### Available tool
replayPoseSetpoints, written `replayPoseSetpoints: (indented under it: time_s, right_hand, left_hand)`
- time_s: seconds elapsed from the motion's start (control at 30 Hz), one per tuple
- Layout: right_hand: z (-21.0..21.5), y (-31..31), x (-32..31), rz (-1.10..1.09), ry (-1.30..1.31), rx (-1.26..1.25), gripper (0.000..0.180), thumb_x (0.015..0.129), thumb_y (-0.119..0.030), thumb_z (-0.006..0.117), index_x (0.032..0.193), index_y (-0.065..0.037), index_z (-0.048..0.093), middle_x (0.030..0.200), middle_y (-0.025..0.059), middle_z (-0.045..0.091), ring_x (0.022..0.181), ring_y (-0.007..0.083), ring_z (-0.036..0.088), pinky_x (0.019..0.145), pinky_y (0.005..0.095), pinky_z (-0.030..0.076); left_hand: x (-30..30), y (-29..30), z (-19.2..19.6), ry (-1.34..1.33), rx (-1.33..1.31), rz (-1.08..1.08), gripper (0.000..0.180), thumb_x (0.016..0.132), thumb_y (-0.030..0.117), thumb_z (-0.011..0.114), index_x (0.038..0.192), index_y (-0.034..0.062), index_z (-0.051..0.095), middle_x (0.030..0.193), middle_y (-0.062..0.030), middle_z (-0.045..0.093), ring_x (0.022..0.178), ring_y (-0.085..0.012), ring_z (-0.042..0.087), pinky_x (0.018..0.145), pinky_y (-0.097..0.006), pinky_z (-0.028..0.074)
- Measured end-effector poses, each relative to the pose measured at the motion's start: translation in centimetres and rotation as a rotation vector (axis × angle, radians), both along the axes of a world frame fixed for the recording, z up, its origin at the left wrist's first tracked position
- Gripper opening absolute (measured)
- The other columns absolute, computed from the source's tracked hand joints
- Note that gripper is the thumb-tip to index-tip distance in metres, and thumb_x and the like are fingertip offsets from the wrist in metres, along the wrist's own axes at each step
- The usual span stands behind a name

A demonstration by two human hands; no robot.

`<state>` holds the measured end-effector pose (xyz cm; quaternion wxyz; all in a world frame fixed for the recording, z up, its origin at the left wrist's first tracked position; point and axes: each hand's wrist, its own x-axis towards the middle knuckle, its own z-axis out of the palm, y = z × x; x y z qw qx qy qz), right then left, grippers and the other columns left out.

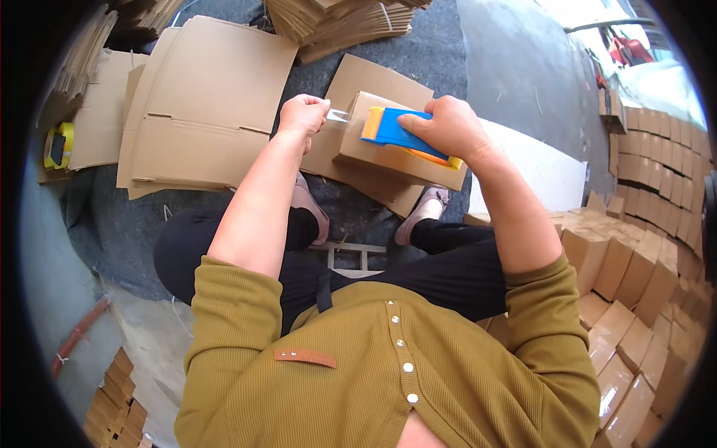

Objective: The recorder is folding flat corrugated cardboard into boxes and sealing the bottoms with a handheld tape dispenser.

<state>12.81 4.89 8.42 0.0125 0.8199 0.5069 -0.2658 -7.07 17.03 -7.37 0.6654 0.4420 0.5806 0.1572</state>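
A closed brown cardboard box (357, 148) lies in front of me on flat cardboard (357, 77). My right hand (453, 128) is wrapped round a blue and orange tape dispenser (402, 127), which is over the top of the box. The dispenser's orange end points left. Left of the box, my left hand (302, 118) is closed, thumb and fingertips pinched on a short whitish, shiny strip of tape (338, 115). The strip's free end points toward the box, and a gap shows between it and the dispenser.
Flattened cartons (213, 97) lie to the left, with a yellow and black tape dispenser (58, 145) beyond them. More folded cardboard (351, 30) is stacked at the far side. Many small boxes (627, 261) are piled on the right. My feet (424, 213) flank the near side.
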Motion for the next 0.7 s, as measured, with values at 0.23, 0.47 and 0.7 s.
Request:
replayPoseSetpoints:
  time_s: [0.23, 0.47, 0.7]
  right_hand:
    - [-0.9, 0.5, -1.0, 0.037, -0.098, -0.085, 0.059, 0.078, -0.056, 0.065, 0.086, 0.002, 0.075, 0.085, 0.0241, 0.071, 0.084, 0.0384, 0.07, 0.08, 0.044, 0.055]
    - [-1.5, 0.2, -1.8, 0.018, -0.117, -0.064, 0.057, 0.08, -0.054, 0.067, 0.086, 0.003, 0.074, 0.08, 0.0247, 0.07, 0.078, 0.0381, 0.07, 0.078, 0.0441, 0.055]
    - [-1.9, 0.2, -0.9, -0.026, -0.115, -0.078, 0.059, 0.081, -0.055, 0.066, 0.084, 0.003, 0.074, 0.075, 0.0239, 0.069, 0.072, 0.0365, 0.07, 0.073, 0.0429, 0.055]
  left_hand:
    - [1.1, -3.1, -3.8, -0.117, 0.004, 0.098, 0.014, 0.089, 0.02, 0.074, 0.091, 0.0071, 0.068, 0.076, 0.0009, 0.064, 0.066, -0.0072, 0.056, 0.06, -0.023, 0.044]
    - [2.9, -5.1, -6.1, 0.028, 0.262, 0.128, 0.039, 0.082, 0.019, 0.077, 0.114, -0.0005, 0.067, 0.09, -0.0072, 0.074, 0.081, -0.0136, 0.068, 0.079, -0.028, 0.054]
    - [2.7, -4.3, -2.0, 0.672, 0.145, -0.025, 0.095, 0.077, 0.034, 0.083, 0.155, 0.0198, 0.028, 0.155, -0.014, 0.036, 0.139, -0.0321, 0.039, 0.11, -0.049, 0.036]
